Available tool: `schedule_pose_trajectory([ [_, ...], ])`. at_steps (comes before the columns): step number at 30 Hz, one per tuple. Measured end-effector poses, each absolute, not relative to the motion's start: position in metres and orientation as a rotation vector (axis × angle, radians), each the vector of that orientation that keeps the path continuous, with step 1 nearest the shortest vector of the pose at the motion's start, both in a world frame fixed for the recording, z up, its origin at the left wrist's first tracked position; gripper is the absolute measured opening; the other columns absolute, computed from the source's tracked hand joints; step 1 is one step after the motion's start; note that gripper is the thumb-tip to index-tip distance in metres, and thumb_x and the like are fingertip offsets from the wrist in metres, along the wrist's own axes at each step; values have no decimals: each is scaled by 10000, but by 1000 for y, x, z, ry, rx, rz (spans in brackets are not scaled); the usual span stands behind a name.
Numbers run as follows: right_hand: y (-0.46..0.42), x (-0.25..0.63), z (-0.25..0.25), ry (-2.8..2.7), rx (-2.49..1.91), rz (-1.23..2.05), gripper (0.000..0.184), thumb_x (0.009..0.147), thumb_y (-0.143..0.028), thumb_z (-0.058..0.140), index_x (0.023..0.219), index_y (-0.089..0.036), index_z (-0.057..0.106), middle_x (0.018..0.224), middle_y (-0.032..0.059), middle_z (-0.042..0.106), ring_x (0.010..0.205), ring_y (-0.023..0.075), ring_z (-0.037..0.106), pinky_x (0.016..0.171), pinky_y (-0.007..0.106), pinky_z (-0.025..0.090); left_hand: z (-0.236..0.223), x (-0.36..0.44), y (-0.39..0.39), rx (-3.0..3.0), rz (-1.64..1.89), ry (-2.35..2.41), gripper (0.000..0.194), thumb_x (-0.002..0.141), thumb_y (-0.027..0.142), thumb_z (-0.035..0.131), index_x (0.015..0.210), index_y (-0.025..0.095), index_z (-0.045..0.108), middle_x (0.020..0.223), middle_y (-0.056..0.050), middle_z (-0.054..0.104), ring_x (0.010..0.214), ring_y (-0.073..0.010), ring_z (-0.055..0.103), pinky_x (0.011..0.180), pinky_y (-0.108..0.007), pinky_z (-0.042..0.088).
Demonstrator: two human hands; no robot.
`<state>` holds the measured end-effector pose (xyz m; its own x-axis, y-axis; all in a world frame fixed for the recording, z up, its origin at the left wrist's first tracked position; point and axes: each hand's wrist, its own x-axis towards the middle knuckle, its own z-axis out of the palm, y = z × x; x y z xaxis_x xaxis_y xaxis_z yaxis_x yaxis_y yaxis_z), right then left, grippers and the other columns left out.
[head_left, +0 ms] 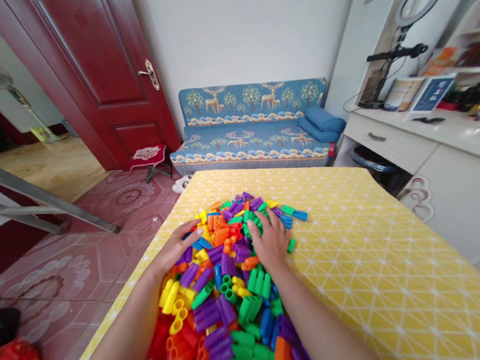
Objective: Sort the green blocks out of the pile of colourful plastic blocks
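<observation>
A big heap of plastic building pieces [215, 322] in purple, green, orange, yellow, red and blue covers the near left part of the table. Many of them are shaped like joined tubes with rounded ends. At the heap's left edge rests my left hand [181, 246], its fingers stretched forward over yellow and blue pieces. My right hand [271, 239] lies on the right side of the heap, fingers spread over green pieces [259, 282]. Neither hand is closed around a piece. The undersides of both palms are hidden.
The table has a yellow patterned cloth [365, 233]. A few blue pieces [300, 215] lie right of the heap. Beyond stand a blue sofa [233, 136] and a red stool [148, 155]. A white desk [455, 142] is at right, a metal ladder [32, 210] at left.
</observation>
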<state>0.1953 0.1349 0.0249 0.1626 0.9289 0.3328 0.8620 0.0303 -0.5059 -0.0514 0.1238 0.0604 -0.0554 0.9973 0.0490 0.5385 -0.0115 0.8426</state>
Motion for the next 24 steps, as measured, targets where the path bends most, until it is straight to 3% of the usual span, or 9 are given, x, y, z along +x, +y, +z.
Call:
schedule_pose_trajectory([
  [6,142,173,28,-1780,-1823,238,614,926,-615,243,1398,-272,431,1527,92,289,1362,369,253,1045,655,152,60,-52,127,1705,831,1660,670,758,620,551,1310,241,552,1467,-71,442,1374,-264,363,1156,-437,225],
  [12,156,154,38,-1904,-1806,409,762,883,-697,235,1500,-249,225,1586,97,99,1411,408,111,1041,700,55,49,-56,137,1773,771,1744,798,706,683,522,1305,157,559,1489,-135,388,1392,-308,317,1165,-435,199],
  [15,155,169,46,-1957,-1740,422,747,886,-697,223,1495,-265,245,1576,60,176,1425,390,63,1072,666,35,43,-58,141,1830,701,1803,822,680,693,542,1300,154,563,1489,-143,378,1391,-325,310,1162,-448,202],
  [18,159,206,44,-1834,-1749,227,672,924,-635,188,1472,-264,305,1547,47,269,1435,333,84,1105,610,24,39,-58,143,1863,653,1831,859,674,723,523,1310,146,557,1488,-146,362,1393,-330,296,1165,-434,201],
  [22,186,251,34,-1486,-1996,201,722,926,-615,194,1446,-140,355,1511,174,305,1406,368,175,1083,620,119,35,-59,146,1900,610,1845,859,679,722,527,1322,153,548,1487,-139,354,1392,-342,279,1164,-441,199],
  [24,202,254,30,-1440,-2054,271,756,909,-642,202,1448,-133,353,1507,195,300,1403,382,171,1064,646,138,34,-60,148,1924,570,1842,846,683,716,531,1331,172,540,1492,-128,350,1395,-352,261,1159,-461,199],
])
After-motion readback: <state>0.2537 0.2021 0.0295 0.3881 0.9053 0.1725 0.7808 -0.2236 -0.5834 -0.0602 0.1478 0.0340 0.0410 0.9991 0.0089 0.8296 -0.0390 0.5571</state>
